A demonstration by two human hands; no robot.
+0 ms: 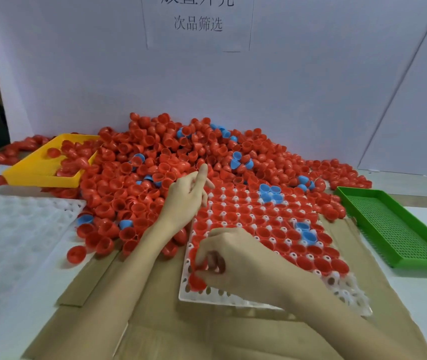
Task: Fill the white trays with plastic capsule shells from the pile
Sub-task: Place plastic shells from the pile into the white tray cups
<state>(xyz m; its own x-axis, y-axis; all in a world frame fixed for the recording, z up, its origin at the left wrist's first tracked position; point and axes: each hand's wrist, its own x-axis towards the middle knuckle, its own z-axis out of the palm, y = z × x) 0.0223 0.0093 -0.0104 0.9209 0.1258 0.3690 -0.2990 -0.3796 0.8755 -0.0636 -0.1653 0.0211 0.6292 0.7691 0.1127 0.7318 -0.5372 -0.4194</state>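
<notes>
In the lower centre of the frame, my right hand [235, 258] pinched a red capsule shell [196, 281] just above the white tray's [233, 300] empty near-left corner, while my left hand [189, 196] hovered loosely open beside the pile [155, 162].

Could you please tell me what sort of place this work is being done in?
Most likely a small factory sorting or packing bench. A big pile of red and blue capsule shells lies against a white board, a white tray is being filled by hand, and yellow and green bins flank it.
</notes>
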